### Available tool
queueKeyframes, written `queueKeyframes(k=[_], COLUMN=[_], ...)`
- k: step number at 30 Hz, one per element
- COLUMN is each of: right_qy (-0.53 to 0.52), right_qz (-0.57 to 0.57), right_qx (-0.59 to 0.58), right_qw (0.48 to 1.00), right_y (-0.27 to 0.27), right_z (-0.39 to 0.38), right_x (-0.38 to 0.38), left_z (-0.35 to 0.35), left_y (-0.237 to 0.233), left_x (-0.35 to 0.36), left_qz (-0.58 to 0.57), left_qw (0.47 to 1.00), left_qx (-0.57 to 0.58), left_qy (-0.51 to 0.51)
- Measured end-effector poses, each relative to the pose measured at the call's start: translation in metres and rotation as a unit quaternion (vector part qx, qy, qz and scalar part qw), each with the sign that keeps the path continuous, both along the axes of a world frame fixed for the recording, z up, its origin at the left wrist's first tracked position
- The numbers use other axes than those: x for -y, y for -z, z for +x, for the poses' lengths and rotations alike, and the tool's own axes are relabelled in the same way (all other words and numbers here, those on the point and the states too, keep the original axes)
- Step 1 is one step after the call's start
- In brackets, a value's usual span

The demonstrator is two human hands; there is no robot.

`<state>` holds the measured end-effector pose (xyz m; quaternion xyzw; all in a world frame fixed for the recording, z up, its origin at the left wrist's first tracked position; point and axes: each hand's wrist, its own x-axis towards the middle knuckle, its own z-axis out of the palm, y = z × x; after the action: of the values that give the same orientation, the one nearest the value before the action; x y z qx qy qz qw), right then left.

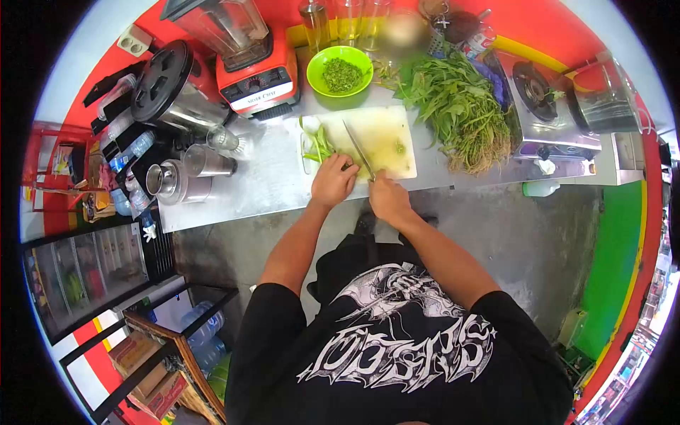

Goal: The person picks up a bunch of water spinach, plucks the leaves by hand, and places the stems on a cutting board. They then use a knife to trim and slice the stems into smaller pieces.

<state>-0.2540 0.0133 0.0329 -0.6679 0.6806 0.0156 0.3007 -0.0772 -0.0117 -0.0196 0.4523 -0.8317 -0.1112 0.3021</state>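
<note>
A white cutting board [397, 127] lies at the middle of the metal counter. My right hand [389, 198] is closed round the handle of a knife [360, 147], whose blade points up and left across the board. Beside it, my left hand [333, 180] has its fingers curled down at the board's front edge, against the lower end of some green stalks [319, 144]. A small bit of chopped green [400, 147] lies on the right part of the board. Behind the board stands a lime-green bowl [320, 83] holding chopped greens [341, 75].
Leafy greens with roots [457, 106] lie right of the board, near a gas stove [528, 134]. A red blender [258, 85] stands back left. Metal cups [170, 183] and a glass [222, 139] are at left. Bottles [315, 25] line the back.
</note>
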Motion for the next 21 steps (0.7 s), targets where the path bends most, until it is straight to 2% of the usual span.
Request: queueKeyframes(k=[5,7,10,14,17,21], right_qy=[-0.014,-0.052,-0.016,-0.024,-0.045,-0.053], right_qz=[-0.001,-0.025,-0.007,0.014,-0.011,-0.016], right_qx=[0.015,0.023,0.025,0.004,0.006,0.017], right_qw=[1.000,0.998,1.000,1.000,0.999,0.998], right_y=[0.002,0.007,-0.008,-0.008,0.001,-0.013], right_z=[-0.001,-0.001,0.002,0.000,-0.001,0.001], right_x=[0.013,0.015,-0.001,-0.004,0.011,0.002], left_z=[0.000,-0.001,0.000,0.001,0.000,0.000], left_y=[0.000,-0.001,-0.003,0.001,0.001,-0.003], left_x=[0.000,0.000,-0.001,-0.001,0.001,0.000], left_qz=[0.013,0.006,0.010,0.016,0.011,0.014], left_qw=[1.000,1.000,1.000,1.000,1.000,1.000], left_qx=[0.025,0.008,0.001,0.011,0.022,-0.008], left_qy=[0.006,-0.004,0.000,0.005,0.004,0.002])
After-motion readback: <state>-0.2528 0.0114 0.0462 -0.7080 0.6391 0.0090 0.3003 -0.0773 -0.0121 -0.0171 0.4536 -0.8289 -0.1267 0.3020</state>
